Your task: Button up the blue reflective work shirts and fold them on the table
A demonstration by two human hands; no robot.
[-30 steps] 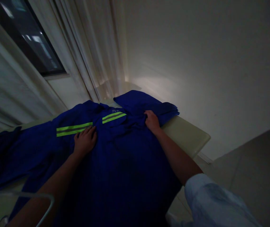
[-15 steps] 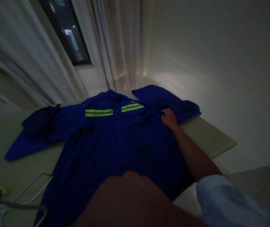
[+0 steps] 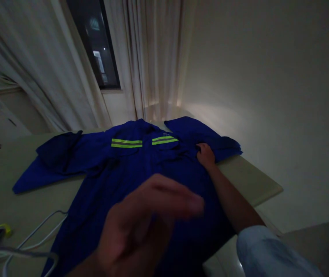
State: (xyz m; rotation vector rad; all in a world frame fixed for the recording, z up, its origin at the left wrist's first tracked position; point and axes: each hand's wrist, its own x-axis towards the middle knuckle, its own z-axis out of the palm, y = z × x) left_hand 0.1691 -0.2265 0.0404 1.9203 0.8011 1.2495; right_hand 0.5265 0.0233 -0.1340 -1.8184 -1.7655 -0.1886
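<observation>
A blue work jacket (image 3: 141, 181) with two yellow-green reflective stripes (image 3: 126, 143) lies spread on a pale table (image 3: 248, 179). My right hand (image 3: 205, 156) rests on the jacket near its right shoulder, beside the folded right sleeve (image 3: 210, 136), fingers curled on the cloth. My left hand (image 3: 147, 223) is raised close to the camera, blurred, fingers stretched out and holding nothing. The left sleeve (image 3: 51, 161) lies out to the left.
White cables (image 3: 34, 238) and a small yellow-tipped object (image 3: 1, 229) lie at the table's near left. Pale curtains (image 3: 152, 57) and a dark window (image 3: 97, 46) stand behind. A bare wall is on the right, with floor (image 3: 320, 238) below the table's right edge.
My left hand has left the jacket's chest and risen close to the camera, fingers now spread. The view has swung left. My right hand stays on the jacket's shoulder.
</observation>
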